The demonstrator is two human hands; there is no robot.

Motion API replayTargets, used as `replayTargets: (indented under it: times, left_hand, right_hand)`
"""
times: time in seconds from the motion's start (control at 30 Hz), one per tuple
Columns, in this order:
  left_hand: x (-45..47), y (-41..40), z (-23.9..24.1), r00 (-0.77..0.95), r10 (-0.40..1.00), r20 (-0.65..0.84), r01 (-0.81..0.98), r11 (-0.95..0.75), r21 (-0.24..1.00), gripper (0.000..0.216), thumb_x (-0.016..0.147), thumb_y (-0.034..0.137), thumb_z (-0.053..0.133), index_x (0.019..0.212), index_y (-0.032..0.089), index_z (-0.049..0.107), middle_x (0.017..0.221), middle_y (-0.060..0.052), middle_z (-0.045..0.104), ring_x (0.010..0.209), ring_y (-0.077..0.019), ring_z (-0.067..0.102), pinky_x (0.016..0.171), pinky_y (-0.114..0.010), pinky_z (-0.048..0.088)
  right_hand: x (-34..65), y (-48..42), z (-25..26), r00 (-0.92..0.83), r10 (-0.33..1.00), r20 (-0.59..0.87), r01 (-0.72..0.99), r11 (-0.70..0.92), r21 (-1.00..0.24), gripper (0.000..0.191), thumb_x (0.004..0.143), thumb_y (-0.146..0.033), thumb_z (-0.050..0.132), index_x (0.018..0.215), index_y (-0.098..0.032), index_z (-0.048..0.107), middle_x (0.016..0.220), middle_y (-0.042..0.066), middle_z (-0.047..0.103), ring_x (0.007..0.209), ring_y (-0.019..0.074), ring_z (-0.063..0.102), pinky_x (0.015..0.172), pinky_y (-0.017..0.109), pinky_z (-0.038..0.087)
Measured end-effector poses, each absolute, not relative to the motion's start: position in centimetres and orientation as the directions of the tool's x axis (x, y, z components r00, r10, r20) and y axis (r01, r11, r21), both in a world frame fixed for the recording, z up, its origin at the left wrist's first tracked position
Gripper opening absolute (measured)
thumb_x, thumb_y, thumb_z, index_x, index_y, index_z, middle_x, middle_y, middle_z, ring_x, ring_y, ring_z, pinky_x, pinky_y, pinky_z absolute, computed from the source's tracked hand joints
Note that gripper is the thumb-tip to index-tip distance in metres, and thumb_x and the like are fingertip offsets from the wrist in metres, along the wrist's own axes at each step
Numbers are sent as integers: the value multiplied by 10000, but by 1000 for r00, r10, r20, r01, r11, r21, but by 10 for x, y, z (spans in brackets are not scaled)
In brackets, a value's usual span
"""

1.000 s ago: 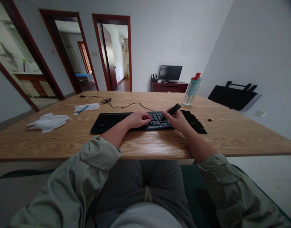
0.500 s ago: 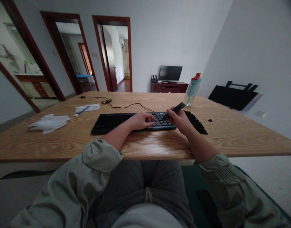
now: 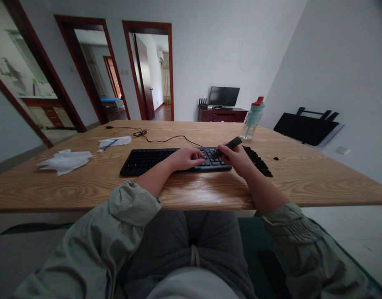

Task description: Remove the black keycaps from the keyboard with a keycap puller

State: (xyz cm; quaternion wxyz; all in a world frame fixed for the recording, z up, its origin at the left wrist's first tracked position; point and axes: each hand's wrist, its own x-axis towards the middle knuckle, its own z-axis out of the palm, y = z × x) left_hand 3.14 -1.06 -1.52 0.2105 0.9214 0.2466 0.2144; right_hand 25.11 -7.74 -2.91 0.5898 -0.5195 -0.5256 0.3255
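Observation:
A black keyboard (image 3: 147,160) lies across the table in front of me. Its left part looks dark and bare of keycaps, while keys stand at the right end. My left hand (image 3: 185,158) rests on it near the number keys, thumb and bent forefinger apart, with nothing visible between them. In my right hand (image 3: 234,158) is a dark, stick-shaped tool (image 3: 231,145), its lower end angled down at the keys; whether it touches them I cannot tell. Right of that hand, small black pieces (image 3: 260,162) that look like keycaps lie in rows, partly hidden by the hand.
One loose black piece (image 3: 275,158) lies farther right. A clear bottle with a red lid (image 3: 252,118) stands behind my right hand. The keyboard's cable (image 3: 166,140) runs back left. White tissues (image 3: 66,161) and a blue stick (image 3: 108,145) on another tissue lie left.
My right hand and the dark tool have shifted slightly left and down over the keys. My left hand stays about where it was.

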Motion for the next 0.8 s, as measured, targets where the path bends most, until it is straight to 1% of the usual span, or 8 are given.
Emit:
replayTargets:
  times: [0.07, 0.17, 0.3, 0.4, 0.47, 0.6, 0.7, 0.8]
  left_hand:
    - [31, -11, -14, 787, 544, 291, 362, -789, 496, 395, 880, 493, 550, 1021, 168, 725, 736, -19, 658, 652, -126, 541, 598, -243, 375]
    - [31, -11, -14, 787, 542, 295, 357, -789, 500, 444, 891, 535, 516, 996, 160, 730, 745, -29, 664, 647, -128, 538, 589, -245, 367]
    - [32, -10, -15, 775, 557, 298, 373, -784, 496, 411, 870, 515, 553, 985, 160, 725, 712, -20, 648, 633, -127, 532, 578, -243, 355]
    - [33, -10, -16, 772, 563, 295, 380, -781, 496, 374, 850, 499, 586, 941, 159, 711, 688, -10, 631, 624, -125, 526, 571, -241, 347]
    - [32, -9, -16, 775, 561, 291, 384, -784, 488, 364, 835, 502, 606, 921, 162, 699, 676, -2, 618, 613, -122, 514, 564, -242, 338]
    - [32, -8, -18, 774, 567, 281, 398, -782, 481, 355, 800, 517, 643, 847, 165, 662, 655, 13, 594, 586, -113, 486, 543, -244, 314]
    - [32, -6, -19, 774, 564, 290, 394, -786, 476, 328, 789, 492, 665, 829, 167, 646, 654, 20, 584, 590, -108, 483, 546, -241, 312]
    - [33, -6, -20, 781, 552, 292, 388, -795, 467, 301, 798, 468, 661, 844, 171, 656, 643, 27, 569, 586, -105, 482, 542, -239, 309]
  right_hand:
    - [250, -79, -30, 215, 937, 274, 124, 252, -960, 391, 674, -518, 763, 854, -190, 649, 635, -7, 585, 482, 95, 461, 411, 225, 306]
    - [251, -80, -30, 139, 950, 278, 92, 268, -959, 345, 706, -456, 735, 926, -202, 657, 610, -27, 570, 438, 79, 422, 388, 215, 268]
    - [251, -80, -29, 85, 959, 270, 88, 263, -961, 326, 721, -402, 713, 973, -203, 653, 621, -32, 593, 407, 65, 410, 369, 205, 271]
    - [250, -81, -26, 105, 965, 240, 126, 227, -966, 345, 735, -413, 705, 992, -188, 653, 719, 10, 670, 385, 64, 430, 346, 212, 299]
    - [249, -82, -26, 93, 978, 189, 137, 176, -975, 356, 756, -430, 693, 1010, -184, 653, 774, 38, 704, 375, 73, 462, 334, 217, 324]
    - [249, -83, -28, 46, 994, 102, 117, 96, -988, 346, 802, -467, 673, 1000, -184, 658, 757, 52, 718, 382, 100, 514, 337, 228, 386]
    - [249, -83, -31, 21, 997, 76, 117, 73, -990, 339, 824, -489, 659, 958, -178, 657, 773, 69, 730, 382, 104, 529, 334, 225, 391]
    - [249, -84, -31, -26, 998, 50, 107, 52, -993, 357, 833, -482, 648, 1016, -176, 656, 819, 87, 744, 395, 106, 550, 339, 217, 390]
